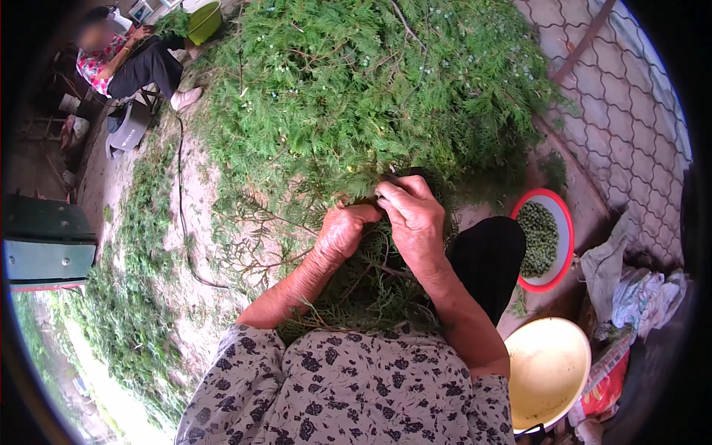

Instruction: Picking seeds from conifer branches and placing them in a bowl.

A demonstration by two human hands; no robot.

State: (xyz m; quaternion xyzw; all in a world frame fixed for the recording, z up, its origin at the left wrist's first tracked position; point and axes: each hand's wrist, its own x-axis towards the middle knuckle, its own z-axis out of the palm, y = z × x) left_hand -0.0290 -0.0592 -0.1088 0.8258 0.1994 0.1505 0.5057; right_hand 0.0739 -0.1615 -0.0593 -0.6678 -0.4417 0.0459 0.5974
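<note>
My left hand (pixel 346 225) is closed around an evergreen branch (pixel 361 181) with flat, scaly foliage like arborvitae. Right beside it, the bent fingers of my right hand (pixel 411 214) pinch the same branch, and the fingertips of both hands nearly meet. Whatever lies between the right fingertips is too small to make out. Beyond the hands rises a big heap of cut green branches (pixel 356 89), dotted with small pale cones. More sprigs (pixel 378 300) lie across my lap. To the right stands a red-rimmed white basin (pixel 568 222) holding many small green cones (pixel 538 239).
A cream plastic basin (pixel 548 372) is near my right elbow, beside crumpled sacks (pixel 648 300). A black cable (pixel 181 194) runs over the littered floor at left. Another person (pixel 133 64) sits at upper left with a sprig, near a yellow-green bucket (pixel 204 23).
</note>
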